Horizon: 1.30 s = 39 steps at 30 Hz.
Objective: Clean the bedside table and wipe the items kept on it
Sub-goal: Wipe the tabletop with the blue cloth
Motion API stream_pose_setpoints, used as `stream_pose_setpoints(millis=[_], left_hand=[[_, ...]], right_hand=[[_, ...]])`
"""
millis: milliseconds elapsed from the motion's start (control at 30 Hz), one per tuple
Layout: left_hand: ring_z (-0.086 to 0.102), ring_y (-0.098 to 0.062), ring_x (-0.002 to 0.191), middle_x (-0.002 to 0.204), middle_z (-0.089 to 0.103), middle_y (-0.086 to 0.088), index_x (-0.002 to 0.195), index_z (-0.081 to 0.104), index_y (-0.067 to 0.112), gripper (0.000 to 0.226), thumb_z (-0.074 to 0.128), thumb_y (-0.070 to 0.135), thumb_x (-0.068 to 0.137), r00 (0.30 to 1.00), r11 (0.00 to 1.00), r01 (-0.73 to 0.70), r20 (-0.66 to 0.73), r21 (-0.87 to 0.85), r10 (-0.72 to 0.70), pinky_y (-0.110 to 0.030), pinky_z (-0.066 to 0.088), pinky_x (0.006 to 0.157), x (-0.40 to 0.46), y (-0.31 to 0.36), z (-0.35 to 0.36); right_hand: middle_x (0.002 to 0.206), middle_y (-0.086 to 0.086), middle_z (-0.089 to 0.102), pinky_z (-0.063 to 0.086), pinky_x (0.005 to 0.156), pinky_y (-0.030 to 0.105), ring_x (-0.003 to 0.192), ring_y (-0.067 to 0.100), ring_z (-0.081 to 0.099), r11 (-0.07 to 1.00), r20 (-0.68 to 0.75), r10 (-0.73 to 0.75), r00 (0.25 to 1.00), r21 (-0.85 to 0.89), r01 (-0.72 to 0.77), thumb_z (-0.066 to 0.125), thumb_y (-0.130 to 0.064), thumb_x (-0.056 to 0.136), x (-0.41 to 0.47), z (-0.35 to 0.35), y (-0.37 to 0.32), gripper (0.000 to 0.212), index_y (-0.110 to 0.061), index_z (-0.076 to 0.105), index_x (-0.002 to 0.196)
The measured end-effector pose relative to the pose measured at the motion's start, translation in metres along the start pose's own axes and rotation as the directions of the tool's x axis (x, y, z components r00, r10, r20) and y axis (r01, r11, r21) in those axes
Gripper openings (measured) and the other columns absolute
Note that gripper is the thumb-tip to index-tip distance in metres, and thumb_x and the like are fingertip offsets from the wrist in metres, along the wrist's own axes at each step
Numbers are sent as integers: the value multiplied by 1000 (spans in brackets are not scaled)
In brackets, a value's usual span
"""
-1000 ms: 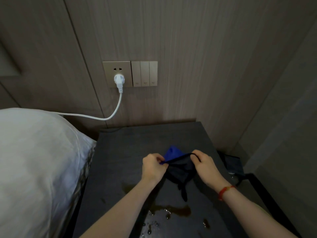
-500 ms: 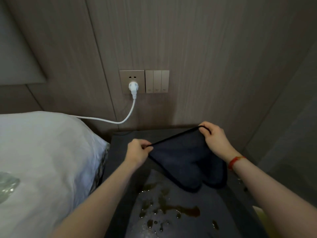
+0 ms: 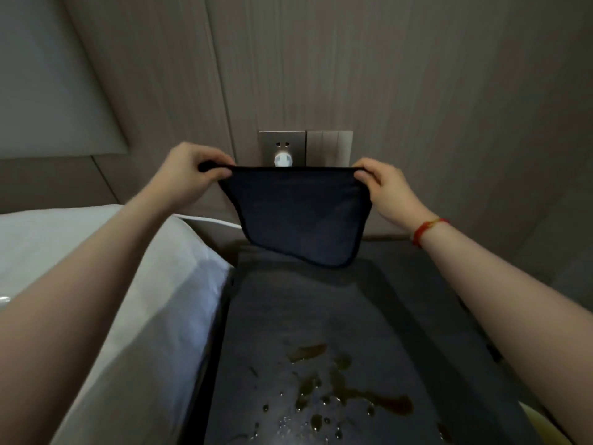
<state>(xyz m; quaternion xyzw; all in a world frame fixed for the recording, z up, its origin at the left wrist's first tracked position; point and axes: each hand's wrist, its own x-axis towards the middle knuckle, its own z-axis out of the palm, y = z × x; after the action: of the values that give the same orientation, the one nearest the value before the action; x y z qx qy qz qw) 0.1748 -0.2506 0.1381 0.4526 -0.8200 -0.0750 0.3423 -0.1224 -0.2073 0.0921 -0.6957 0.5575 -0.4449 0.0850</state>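
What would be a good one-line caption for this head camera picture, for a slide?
Both hands, left and right, stretch a dark cloth above a bedside table with a brown spill.

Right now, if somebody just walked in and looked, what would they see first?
First, the dark cloth stretched out in the air, with the left hand and right hand each pinching a top corner, in front of the wall socket. Next, the sticky brown spill with droplets on the near part of the dark bedside table. A white pillow sits to the left.
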Motion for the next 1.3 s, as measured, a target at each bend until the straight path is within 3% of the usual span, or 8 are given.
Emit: stream_pose_setpoints(millis=[200,333,433,633,800,933,1067,1300], left_hand=[[65,-22,91,97,72,-15,94,74,-1,19,64,-9,79,974,998,5,225,56,-18,-15,40,76,-78,-20,30],[59,-11,112,119,66,2,113,68,16,27,55,12,90,798,972,-61,596,225,-88,-11,34,93,-146,-36,81],[56,-7,115,122,64,6,116,65,20,29,52,14,91,725,967,-45,674,250,-141,-11,33,96,-167,-36,98],[58,-12,107,113,65,4,105,68,18,23,55,18,87,694,953,125,662,276,-283,-18,41,92,-170,-36,107],[54,-25,114,125,57,-13,122,57,4,30,50,13,94,811,836,548,251,-14,-528,-27,39,96,-161,-22,141],[24,-25,141,152,30,-12,145,26,6,52,40,23,98,840,855,517,170,42,-516,-31,19,115,-161,-10,179],[-1,-21,147,159,1,-6,150,2,12,58,27,30,100,850,864,448,188,230,-491,-36,3,118,-151,-19,205],[-3,-17,147,159,-5,-4,150,-3,18,59,16,39,98,847,809,397,168,433,-505,-37,-2,118,-154,-41,233]], right_hand=[[107,14,67,35,86,9,102,15,57,986,352,-15,936,-151,72,50,9,86,-68,38,21,28,-2,67,106],[117,-4,64,38,90,12,107,3,57,950,678,80,731,-274,150,49,-9,91,-140,58,39,31,-26,63,114],[116,-9,61,30,92,13,107,4,53,942,714,108,692,-295,157,47,-16,94,-157,62,38,28,-30,60,114],[114,-7,53,24,89,29,104,11,42,865,705,238,668,-467,185,46,-12,86,-145,68,27,32,-30,60,108],[122,-2,51,34,97,27,113,14,46,914,435,252,864,-401,-64,44,-6,87,-141,106,5,38,-20,51,122],[136,7,44,30,103,29,124,21,40,922,411,295,862,-361,-143,39,-12,93,-140,151,-3,42,-12,37,135],[157,7,11,4,116,31,145,19,5,912,459,302,835,-394,-113,28,-26,99,-136,179,5,54,-11,11,147],[157,-3,-9,-10,113,34,144,13,-10,847,424,337,841,-526,-75,13,-39,98,-142,206,35,56,-19,-5,147]])
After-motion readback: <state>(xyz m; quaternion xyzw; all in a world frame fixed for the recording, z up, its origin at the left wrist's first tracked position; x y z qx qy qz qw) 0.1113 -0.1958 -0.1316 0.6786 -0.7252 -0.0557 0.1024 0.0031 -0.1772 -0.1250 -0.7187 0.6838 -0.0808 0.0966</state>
